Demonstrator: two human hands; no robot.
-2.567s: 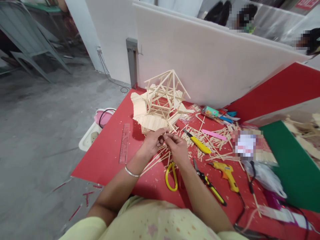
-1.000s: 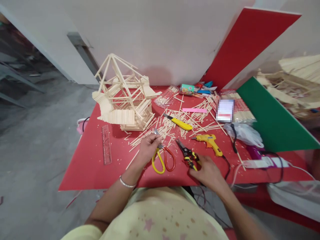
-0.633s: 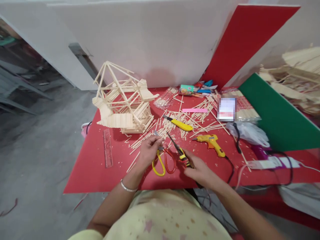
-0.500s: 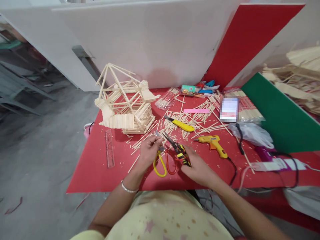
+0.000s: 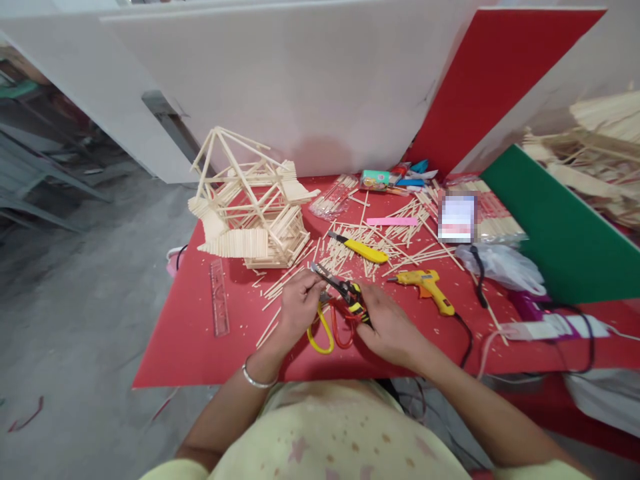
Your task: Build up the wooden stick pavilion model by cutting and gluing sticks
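My right hand is wrapped round long-nose pliers with black, yellow and red handles, their jaws pointing up and left. Close by, my left hand is closed in a pinch beside the jaws; whatever lies between its fingertips is too small to make out. Under both hands, scissors with one yellow and one red handle lie on the red tabletop. Beyond my left hand stands a model house frame built of thin wooden sticks. Loose sticks are scattered in front of my hands.
A yellow utility knife lies on the sticks, near a pink strip. To the right are a yellow glue gun with its cord, a phone and a plastic bag. A clear ruler lies left.
The pliers have moved left and their jaws now reach my left fingertips. My right hand has shifted slightly left with them; my left hand has barely moved.
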